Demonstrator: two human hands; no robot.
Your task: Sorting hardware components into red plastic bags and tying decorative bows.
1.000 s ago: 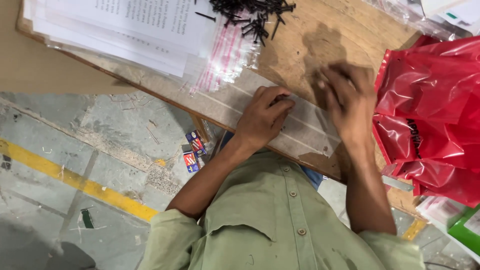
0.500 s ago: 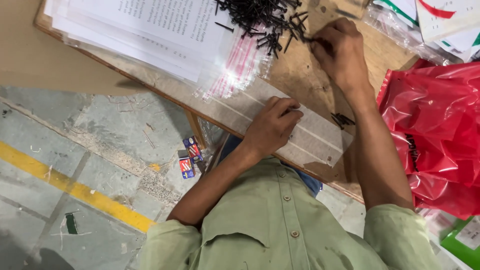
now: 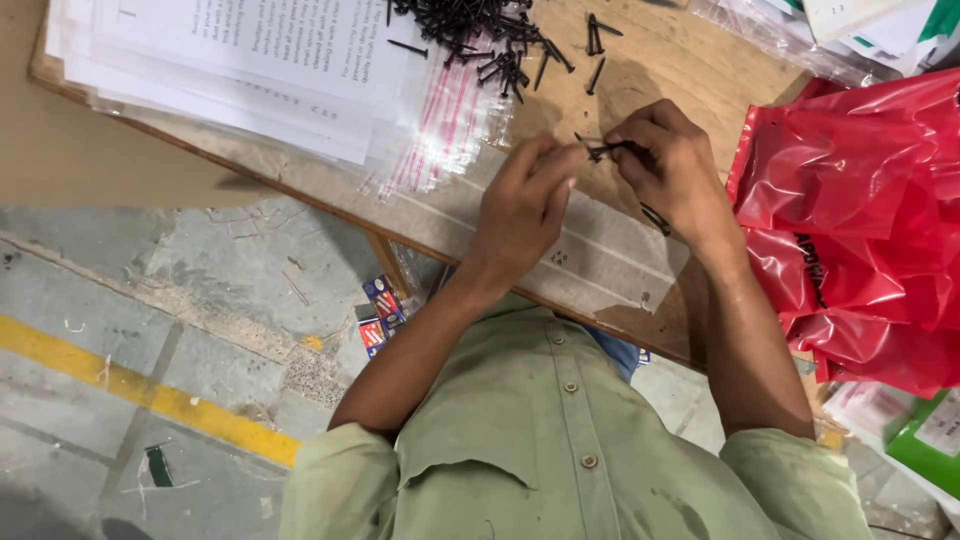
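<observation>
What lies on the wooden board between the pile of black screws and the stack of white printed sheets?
In the head view, a fanned bunch of small clear zip bags with red seal strips lies between the screw pile and the paper stack, partly under the sheets.

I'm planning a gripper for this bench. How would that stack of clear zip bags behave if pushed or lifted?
The stack of clear zip bags looks thin and glossy, so it would probably slide and fan apart when pushed. Lifted by one edge, it would likely droop. It seems light beside the black screws.

A worn wooden table [image 3: 330,205] lay beneath the hands; below it, to their left, spread cracked grey concrete floor [image 3: 150,290] with a yellow stripe [image 3: 150,395].
</observation>
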